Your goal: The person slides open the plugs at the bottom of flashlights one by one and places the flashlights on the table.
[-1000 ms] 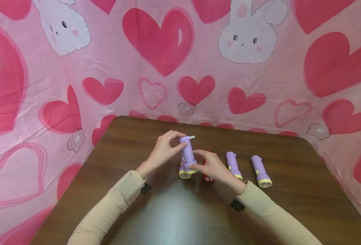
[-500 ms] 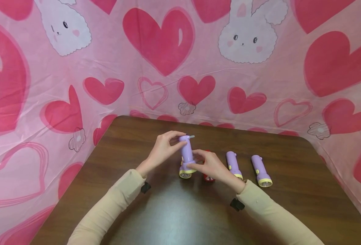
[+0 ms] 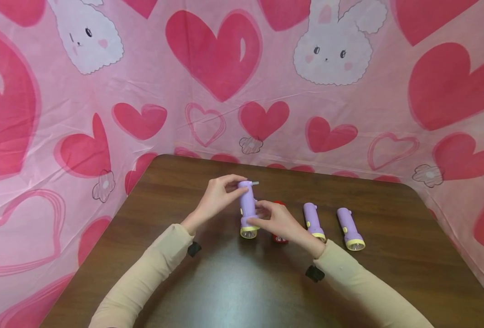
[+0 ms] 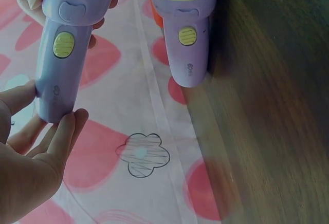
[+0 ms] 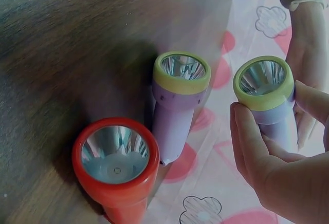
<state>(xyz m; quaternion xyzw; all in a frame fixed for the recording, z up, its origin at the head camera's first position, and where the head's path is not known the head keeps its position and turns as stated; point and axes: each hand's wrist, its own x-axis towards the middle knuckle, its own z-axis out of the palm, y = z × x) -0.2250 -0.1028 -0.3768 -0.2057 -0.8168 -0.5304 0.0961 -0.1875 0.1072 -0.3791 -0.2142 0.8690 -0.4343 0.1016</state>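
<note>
A purple flashlight (image 3: 247, 199) with a yellow rim is held above the table between both hands. My left hand (image 3: 221, 196) pinches its tail end, where a small pale strap sticks out. My right hand (image 3: 278, 221) grips the head end by the yellow rim. In the left wrist view the yellow switch (image 4: 64, 44) of the held flashlight faces the camera. Below it on the table lies a second purple flashlight (image 5: 175, 124), mostly covered in the head view. A red flashlight (image 5: 115, 154) lies beside that one, partly hidden behind my right hand in the head view.
Two more purple flashlights, one nearer (image 3: 312, 221) and one farther right (image 3: 350, 229), lie on the brown wooden table (image 3: 234, 291) with their lenses toward me. A pink curtain (image 3: 275, 86) with hearts and rabbits encloses the back and sides.
The held flashlight has shifted slightly left and now overlaps the purple one beneath it more fully. Both hands moved with it and keep their grip.
</note>
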